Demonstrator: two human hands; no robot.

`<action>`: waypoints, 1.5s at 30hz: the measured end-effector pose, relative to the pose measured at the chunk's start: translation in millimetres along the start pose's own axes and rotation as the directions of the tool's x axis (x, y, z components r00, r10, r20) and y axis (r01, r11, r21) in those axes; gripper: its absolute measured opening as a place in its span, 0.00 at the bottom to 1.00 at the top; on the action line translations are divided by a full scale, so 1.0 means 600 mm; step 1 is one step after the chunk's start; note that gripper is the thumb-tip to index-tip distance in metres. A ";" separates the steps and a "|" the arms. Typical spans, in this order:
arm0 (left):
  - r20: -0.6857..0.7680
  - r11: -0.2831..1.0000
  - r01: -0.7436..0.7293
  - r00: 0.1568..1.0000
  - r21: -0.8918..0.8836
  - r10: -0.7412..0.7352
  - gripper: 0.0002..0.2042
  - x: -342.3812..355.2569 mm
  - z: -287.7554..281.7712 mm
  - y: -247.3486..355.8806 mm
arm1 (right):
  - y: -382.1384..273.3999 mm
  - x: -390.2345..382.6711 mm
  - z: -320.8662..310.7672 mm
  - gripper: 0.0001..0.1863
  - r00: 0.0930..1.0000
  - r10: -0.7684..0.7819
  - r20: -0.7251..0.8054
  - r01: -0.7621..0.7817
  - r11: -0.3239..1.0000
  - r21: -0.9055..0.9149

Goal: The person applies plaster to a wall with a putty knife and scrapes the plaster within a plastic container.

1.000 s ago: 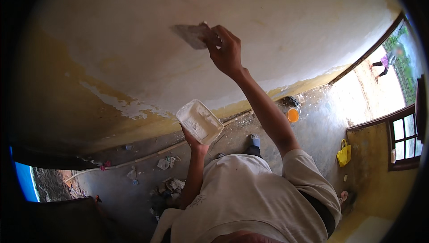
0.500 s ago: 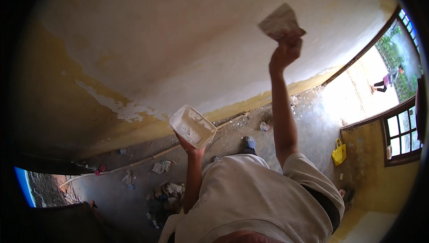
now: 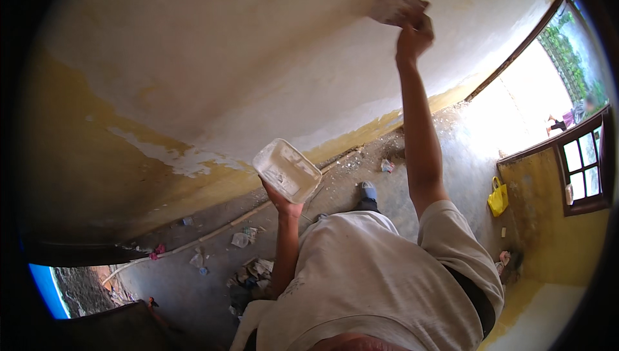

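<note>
My left hand [image 3: 282, 200] grips a shallow rectangular plastic tub [image 3: 298, 178] from below, its fingers partly hidden behind it. Whitish paste is smeared over the tub's inside and walls. High on the right, my outstretched right hand [image 3: 414, 38] is closed around a broad putty knife [image 3: 391, 1], smeared by motion. The blade lies at or very close to the wall [image 3: 245, 54]; whether it touches I cannot tell. White filler coats most of this wall, with a ragged edge over yellow paint at the left and bottom.
A long pole [image 3: 225, 227] lies along the wall's foot. Rubbish [image 3: 253, 279] and scraps litter the concrete floor [image 3: 193, 286]. A yellow bag [image 3: 497, 197] stands by the right wall, near a barred window [image 3: 583, 169]. Beyond the bright doorway is another person [image 3: 570, 117].
My right hand and the putty knife have moved farther up the wall. The tub in my left hand sits slightly higher and more to the right in view, and the whole view has shifted a little.
</note>
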State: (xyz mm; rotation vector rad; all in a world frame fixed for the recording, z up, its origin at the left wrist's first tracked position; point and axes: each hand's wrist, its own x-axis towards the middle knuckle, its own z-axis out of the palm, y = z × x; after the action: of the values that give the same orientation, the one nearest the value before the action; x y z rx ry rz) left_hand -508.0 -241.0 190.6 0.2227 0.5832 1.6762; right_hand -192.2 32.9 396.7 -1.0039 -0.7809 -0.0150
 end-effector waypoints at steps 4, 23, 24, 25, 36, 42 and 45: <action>-0.052 0.999 0.038 0.998 0.039 -0.036 0.32 -0.028 -0.024 -0.009 | 0.068 -0.065 -0.127 0.05 0.966 0.254 0.057 -0.260 0.945 0.200; -0.019 0.900 0.300 0.951 0.316 -0.310 0.43 -0.014 0.005 -0.014 | -0.112 -0.350 -0.311 0.18 0.050 0.189 0.981 -0.238 0.956 -0.172; -0.027 0.899 0.304 0.950 0.315 -0.312 0.43 -0.020 0.004 -0.016 | -0.110 -0.357 -0.312 0.22 0.057 0.176 0.983 -0.275 0.949 -0.154; -0.057 0.899 0.280 0.959 0.338 -0.278 0.43 -0.025 0.001 -0.018 | -0.110 -0.363 -0.314 0.22 0.052 0.181 0.982 -0.280 0.947 -0.159; -0.067 0.985 0.109 0.993 0.130 -0.101 0.41 -0.055 -0.083 -0.049 | -0.163 -0.442 -0.308 0.22 0.176 0.260 0.949 -0.228 0.949 -0.217; 0.023 0.997 0.073 0.997 0.028 -0.074 0.36 -0.057 -0.051 -0.053 | -0.181 -0.497 -0.306 0.29 0.305 0.190 0.933 -0.141 0.978 -0.153; 0.001 0.998 0.044 0.999 0.039 -0.044 0.36 -0.056 -0.058 -0.060 | -0.184 -0.511 -0.305 0.22 0.338 0.305 0.890 -0.261 0.939 -0.222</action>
State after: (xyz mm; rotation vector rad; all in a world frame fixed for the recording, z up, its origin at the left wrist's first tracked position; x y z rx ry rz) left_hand -486.2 -278.9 149.0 0.2385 0.6158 1.6231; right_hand -350.1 -269.5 243.7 -1.1530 -1.6279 0.9476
